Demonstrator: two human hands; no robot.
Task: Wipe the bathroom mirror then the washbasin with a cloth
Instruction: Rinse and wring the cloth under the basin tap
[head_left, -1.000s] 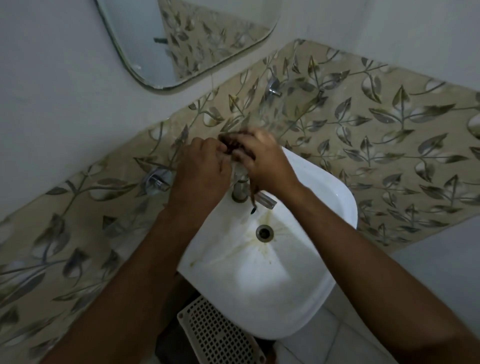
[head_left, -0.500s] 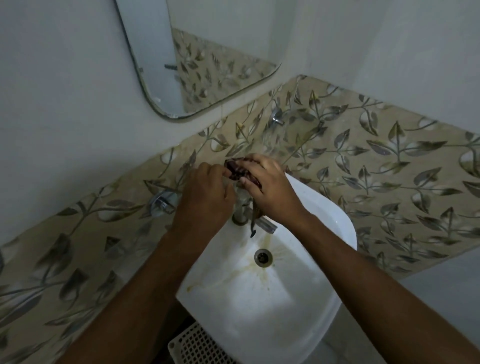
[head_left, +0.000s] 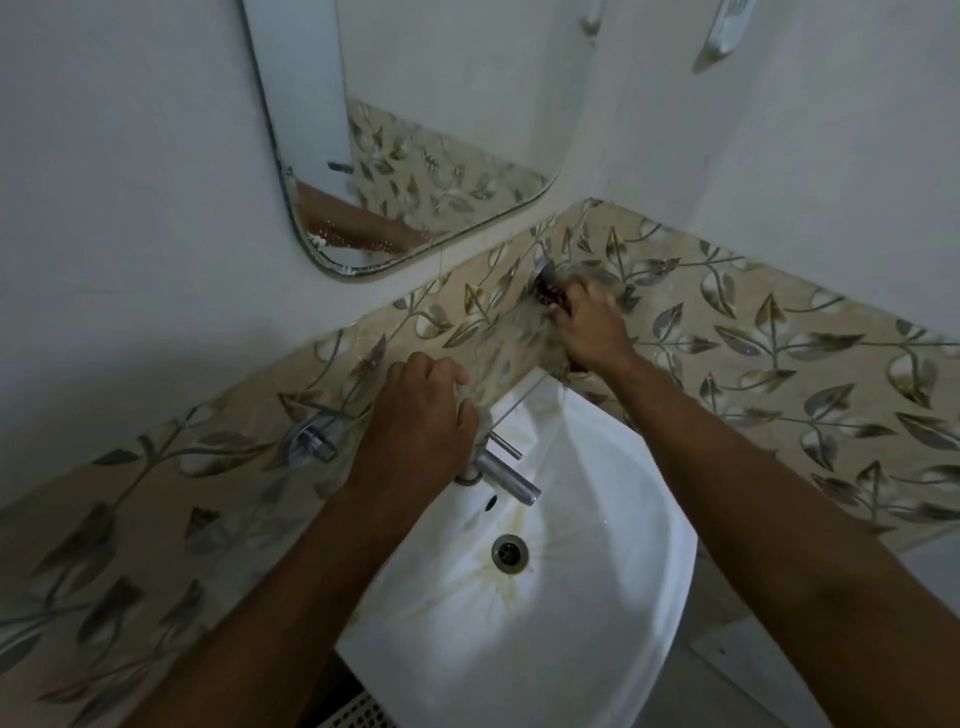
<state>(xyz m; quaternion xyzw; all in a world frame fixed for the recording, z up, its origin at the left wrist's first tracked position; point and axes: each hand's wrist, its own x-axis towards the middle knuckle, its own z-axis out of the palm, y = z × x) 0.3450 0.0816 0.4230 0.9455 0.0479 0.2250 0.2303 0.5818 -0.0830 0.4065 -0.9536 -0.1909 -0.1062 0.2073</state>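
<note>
A white corner washbasin (head_left: 597, 613) with a stained bowl and a steel drain (head_left: 509, 551) sits below me. My left hand (head_left: 421, 421) rests closed on the top of the chrome basin tap (head_left: 506, 475). My right hand (head_left: 587, 325) is raised against the leaf-patterned tiles and grips a dark crumpled cloth (head_left: 551, 297), which touches a chrome wall fitting (head_left: 540, 270). The hand and cloth are blurred. A rounded mirror (head_left: 431, 130) hangs on the white wall above, its lower edge spotted with droplets and reflecting an arm.
A second chrome wall valve (head_left: 311, 441) sticks out of the tiles left of the basin. A white perforated basket (head_left: 358, 714) shows under the basin. Two chrome hooks (head_left: 722, 31) hang on the right wall above.
My right hand has left the tap and moved up and right with the cloth to the wall fitting. My left hand stays on the tap. The view has tilted upward, showing more mirror.
</note>
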